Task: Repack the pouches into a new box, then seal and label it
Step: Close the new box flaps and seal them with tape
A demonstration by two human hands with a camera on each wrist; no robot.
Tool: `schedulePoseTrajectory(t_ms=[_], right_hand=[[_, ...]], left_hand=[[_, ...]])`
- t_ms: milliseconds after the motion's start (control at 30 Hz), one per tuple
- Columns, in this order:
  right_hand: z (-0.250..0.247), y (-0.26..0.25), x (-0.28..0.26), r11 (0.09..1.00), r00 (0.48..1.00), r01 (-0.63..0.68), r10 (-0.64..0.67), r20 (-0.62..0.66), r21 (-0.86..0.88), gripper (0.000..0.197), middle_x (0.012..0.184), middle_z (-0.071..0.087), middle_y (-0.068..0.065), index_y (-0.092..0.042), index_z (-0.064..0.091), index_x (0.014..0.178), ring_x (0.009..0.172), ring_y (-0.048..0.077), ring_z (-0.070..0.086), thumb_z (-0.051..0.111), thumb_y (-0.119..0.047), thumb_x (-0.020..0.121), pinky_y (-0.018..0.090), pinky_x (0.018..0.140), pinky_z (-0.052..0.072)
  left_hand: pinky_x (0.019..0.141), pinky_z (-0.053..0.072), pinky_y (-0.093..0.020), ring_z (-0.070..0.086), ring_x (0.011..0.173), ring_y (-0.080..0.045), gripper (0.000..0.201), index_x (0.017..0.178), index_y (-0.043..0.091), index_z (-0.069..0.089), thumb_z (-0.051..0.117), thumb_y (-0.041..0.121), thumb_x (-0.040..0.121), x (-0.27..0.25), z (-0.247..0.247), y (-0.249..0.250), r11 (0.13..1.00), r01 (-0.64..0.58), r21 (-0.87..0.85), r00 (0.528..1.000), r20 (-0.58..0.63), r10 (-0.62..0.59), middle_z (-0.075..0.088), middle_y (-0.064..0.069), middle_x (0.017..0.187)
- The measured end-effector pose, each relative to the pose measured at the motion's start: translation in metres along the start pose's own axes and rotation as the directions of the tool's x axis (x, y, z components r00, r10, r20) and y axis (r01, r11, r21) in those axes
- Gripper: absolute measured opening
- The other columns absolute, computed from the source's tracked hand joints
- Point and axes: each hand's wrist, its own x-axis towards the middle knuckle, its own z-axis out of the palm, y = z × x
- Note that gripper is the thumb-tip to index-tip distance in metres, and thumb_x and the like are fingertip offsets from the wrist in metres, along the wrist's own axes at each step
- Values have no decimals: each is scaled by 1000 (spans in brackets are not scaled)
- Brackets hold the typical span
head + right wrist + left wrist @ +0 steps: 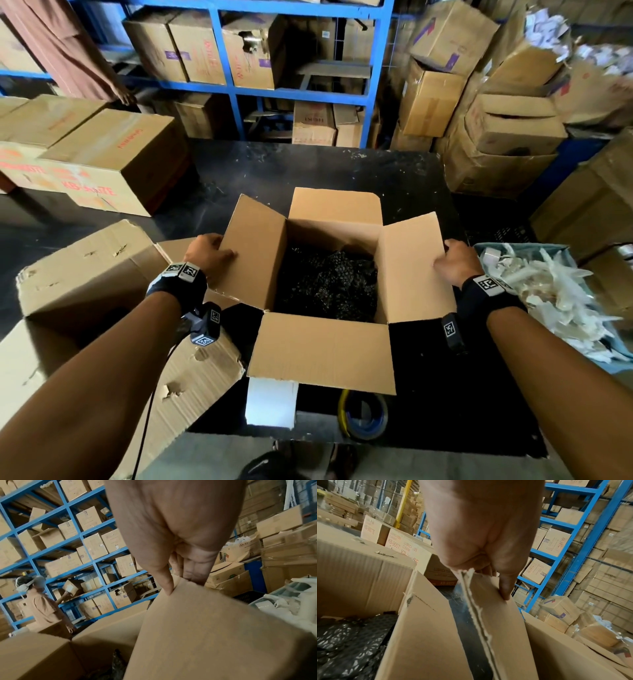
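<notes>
An open cardboard box (322, 349) stands on the black table, its four flaps spread outward. Black bubble-wrap pouches (327, 284) fill its bottom. My left hand (209, 253) grips the outer edge of the left flap (253, 250), thumb on top; the left wrist view shows the left hand (488, 563) pinching that left flap (496, 615). My right hand (455, 262) grips the edge of the right flap (411, 267); in the right wrist view the right hand (180, 574) holds the right flap (205, 628) by thumb and fingers.
A torn old carton (85, 291) lies at the left. A tape roll (363, 416) and a white label roll (272, 404) sit at the table's near edge. A bin of white scraps (555, 294) stands right. A person (42, 607) works at the blue shelves (301, 89).
</notes>
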Motion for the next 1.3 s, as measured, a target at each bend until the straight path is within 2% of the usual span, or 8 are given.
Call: schedulePoseTrajectory(t_ms=[267, 400, 533, 667, 867, 1033, 1200, 1300], right_hand=[[-5, -50, -53, 802, 913, 62, -286, 290, 595, 33, 124, 68, 1, -19, 64, 136, 108, 20, 68, 52, -26, 107, 38, 81, 58], [46, -54, -75, 892, 769, 362, -450, 453, 271, 45, 156, 47, -4, -28, 43, 154, 142, 12, 45, 42, -32, 110, 33, 119, 35], [85, -33, -100, 882, 739, 471, -399, 543, 7, 51, 162, 39, -2, -25, 44, 155, 150, 16, 35, 37, -8, 107, 19, 116, 22], [89, -1, -107, 865, 782, 496, -407, 472, -76, 66, 164, 34, -6, -22, 48, 152, 152, 12, 29, 44, 10, 94, 18, 121, 14], [79, 42, -109, 813, 708, 557, -358, 609, -171, 102, 162, 2, -25, -38, 18, 162, 149, 3, -3, 81, -20, 83, 37, 124, 18], [80, 56, -116, 861, 757, 508, -438, 484, -14, 67, 167, 20, -14, -38, 37, 156, 154, 9, 9, 67, -41, 96, 35, 126, 21], [89, 48, -114, 914, 891, 350, -392, 228, 204, 38, 138, 66, -2, -19, 67, 132, 133, 16, 57, 63, -37, 99, 31, 108, 45], [100, 35, -107, 935, 946, 270, -302, 117, 230, 51, 141, 62, 3, -18, 52, 146, 130, 21, 59, 65, -32, 99, 33, 102, 47]], left_hand=[[84, 54, -33, 66, 90, -21, 33, 124, 8, 66, 68, 14, 92, -19, -3, 9, 958, -192, -215, 981, -4, 196, 69, -5, 103], [69, 56, -18, 69, 77, 0, 16, 110, 19, 70, 65, 19, 95, -38, 5, 27, 881, -325, -345, 930, 53, 364, 75, 17, 82], [79, 58, -42, 71, 86, -21, 49, 109, 22, 74, 53, 63, 91, -57, 33, 32, 889, -349, -295, 875, 239, 422, 75, 0, 90], [107, 41, -33, 59, 122, -19, 33, 128, 18, 65, 49, 32, 102, -64, 71, 11, 829, -553, 86, 767, 442, 465, 63, 0, 133], [118, 30, -30, 40, 142, -18, 44, 141, 26, 54, 50, 9, 101, -56, 79, -16, 632, -738, 237, 643, 530, 553, 41, 6, 155], [121, 23, -35, 15, 147, -8, 85, 153, 26, 36, 69, -5, 81, -48, 74, -28, 540, -798, 268, 568, 633, 525, 20, 12, 161], [98, 50, -39, 64, 111, -15, 52, 111, 32, 69, 67, 71, 75, -53, 75, -34, 835, -549, -36, 744, 435, 508, 70, 5, 120], [79, 52, -34, 64, 83, -9, 50, 116, 26, 61, 70, 60, 81, -55, 82, -28, 882, -459, -107, 837, 281, 470, 67, 8, 96]])
